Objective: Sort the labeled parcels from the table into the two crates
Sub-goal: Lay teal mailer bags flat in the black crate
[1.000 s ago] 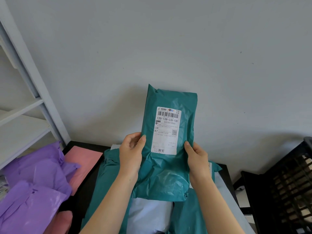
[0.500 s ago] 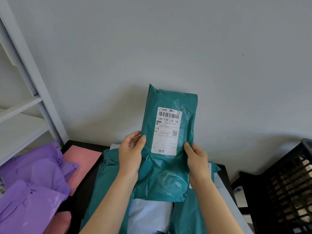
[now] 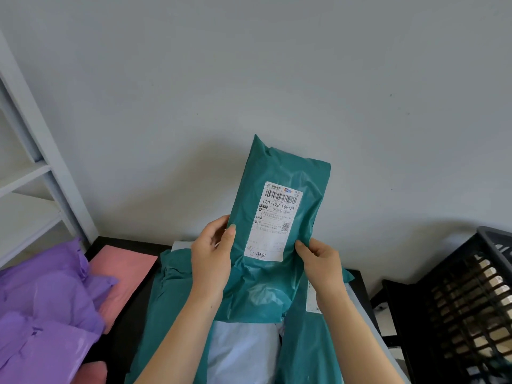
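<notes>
I hold a teal plastic parcel upright above the table, its white shipping label facing me. My left hand grips its left edge, thumb on the front. My right hand pinches its right edge beside the label. More teal parcels and a pale blue-white one lie on the black table under my arms. A black slatted crate stands at the right.
Purple parcels are heaped at the lower left, with pink ones beside them. A white shelf unit rises at the left. A plain grey wall stands behind the table.
The parcel stays upright in both hands with the same grip. The view has shifted slightly; the crate at the right shows a little more.
</notes>
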The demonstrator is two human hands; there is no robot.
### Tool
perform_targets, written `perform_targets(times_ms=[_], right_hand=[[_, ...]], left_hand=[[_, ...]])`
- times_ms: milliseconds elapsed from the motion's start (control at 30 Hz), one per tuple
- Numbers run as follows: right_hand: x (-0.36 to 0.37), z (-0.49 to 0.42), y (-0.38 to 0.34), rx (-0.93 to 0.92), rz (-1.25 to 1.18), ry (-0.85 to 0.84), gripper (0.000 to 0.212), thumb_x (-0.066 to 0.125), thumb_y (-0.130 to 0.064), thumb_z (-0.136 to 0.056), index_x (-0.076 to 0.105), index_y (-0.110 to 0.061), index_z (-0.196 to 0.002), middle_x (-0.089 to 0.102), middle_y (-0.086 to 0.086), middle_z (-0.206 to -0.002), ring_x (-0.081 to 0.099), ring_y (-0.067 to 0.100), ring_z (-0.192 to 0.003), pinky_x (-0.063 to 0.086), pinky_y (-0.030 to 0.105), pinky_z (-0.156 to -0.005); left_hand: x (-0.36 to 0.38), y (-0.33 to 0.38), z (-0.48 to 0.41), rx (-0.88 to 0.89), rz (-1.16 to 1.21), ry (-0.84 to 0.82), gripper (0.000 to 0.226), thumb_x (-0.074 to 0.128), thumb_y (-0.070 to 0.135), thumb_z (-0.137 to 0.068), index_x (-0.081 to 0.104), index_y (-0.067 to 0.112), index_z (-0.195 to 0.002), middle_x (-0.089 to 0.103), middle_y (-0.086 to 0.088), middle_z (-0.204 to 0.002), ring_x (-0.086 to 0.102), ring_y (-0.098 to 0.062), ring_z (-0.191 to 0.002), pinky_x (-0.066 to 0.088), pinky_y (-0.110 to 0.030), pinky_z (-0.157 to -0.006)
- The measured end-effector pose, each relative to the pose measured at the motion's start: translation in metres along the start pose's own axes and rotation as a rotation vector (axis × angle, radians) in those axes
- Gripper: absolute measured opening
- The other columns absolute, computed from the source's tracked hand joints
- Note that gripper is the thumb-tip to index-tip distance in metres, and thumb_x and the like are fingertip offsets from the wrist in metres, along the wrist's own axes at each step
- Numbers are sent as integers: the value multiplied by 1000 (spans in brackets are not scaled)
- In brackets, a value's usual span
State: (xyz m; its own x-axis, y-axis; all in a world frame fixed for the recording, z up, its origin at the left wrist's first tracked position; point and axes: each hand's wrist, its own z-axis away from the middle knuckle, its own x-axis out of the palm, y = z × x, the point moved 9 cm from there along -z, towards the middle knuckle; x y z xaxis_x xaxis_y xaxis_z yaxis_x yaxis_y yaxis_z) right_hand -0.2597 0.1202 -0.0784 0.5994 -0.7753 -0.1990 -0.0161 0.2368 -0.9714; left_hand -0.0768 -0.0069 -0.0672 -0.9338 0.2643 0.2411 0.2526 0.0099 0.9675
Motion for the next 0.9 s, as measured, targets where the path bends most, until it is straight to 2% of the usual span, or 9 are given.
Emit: perform_targets(times_ms=[100,167,200,267,467,600,733,833,900], right_hand=[[-12,-5,-9,-11,38,43,22,60,-12,-92,72,-14,-74,72,6,-75,59,17,-70,55,45,-80],[-22,-7,-13,-9,57,84,19,59,-14,-93,70,-1,-84,60,6,-56,48,12,-52,48,34,-58],[-29,-7,-15,0,44,112,20,58,-15,-94,69,1,-87,53,4,-51,43,11,-45,40,30,-53],[-37,-3,-18,12,-31,142,19,56,-13,-96,69,-4,-86,52,5,-53,45,8,-40,41,25,-48],[-78,20,-22,16,-235,298,20,55,-12,-96,69,-18,-83,59,8,-66,52,6,-45,50,20,-51],[-112,42,-27,4,-259,415,18,55,-13,-97,70,-11,-86,61,9,-69,52,7,-47,50,24,-55],[-143,65,-39,-31,-272,464,22,54,-13,-97,69,-17,-81,61,6,-72,53,6,-49,52,21,-58],[-170,83,-46,-65,-298,496,17,54,-12,-97,69,-9,-91,61,8,-75,53,6,-50,52,21,-57],[-189,94,-49,-85,-326,512,16,54,-13,-97,70,-10,-94,62,6,-73,53,6,-49,52,21,-56]], left_hand=[[11,12,-1,77,-49,-59,22,54,8,-95,61,19,-112,66,14,-105,63,7,-95,46,-7,-77],[19,20,0,112,-62,-104,23,54,7,-95,59,20,-113,65,13,-110,61,6,-100,45,-7,-81],[25,20,1,113,-59,-134,25,54,8,-95,58,22,-115,65,12,-113,61,5,-103,45,-8,-83],[33,23,4,103,-47,-183,28,56,9,-94,57,26,-116,64,11,-117,60,3,-107,46,-11,-86],[71,25,19,49,-13,-354,36,60,18,-91,51,34,-122,61,12,-121,58,4,-108,45,-18,-89],[100,26,34,29,25,-459,40,61,17,-91,50,28,-127,61,9,-124,58,0,-112,46,-22,-92],[126,37,61,38,49,-531,38,59,14,-92,50,28,-126,62,7,-124,60,-5,-112,50,-28,-94],[139,43,84,30,45,-561,40,60,18,-91,49,28,-129,62,9,-123,61,-1,-108,52,-38,-93],[146,48,100,42,39,-570,41,61,20,-90,49,30,-128,61,9,-123,61,3,-105,51,-33,-92]])
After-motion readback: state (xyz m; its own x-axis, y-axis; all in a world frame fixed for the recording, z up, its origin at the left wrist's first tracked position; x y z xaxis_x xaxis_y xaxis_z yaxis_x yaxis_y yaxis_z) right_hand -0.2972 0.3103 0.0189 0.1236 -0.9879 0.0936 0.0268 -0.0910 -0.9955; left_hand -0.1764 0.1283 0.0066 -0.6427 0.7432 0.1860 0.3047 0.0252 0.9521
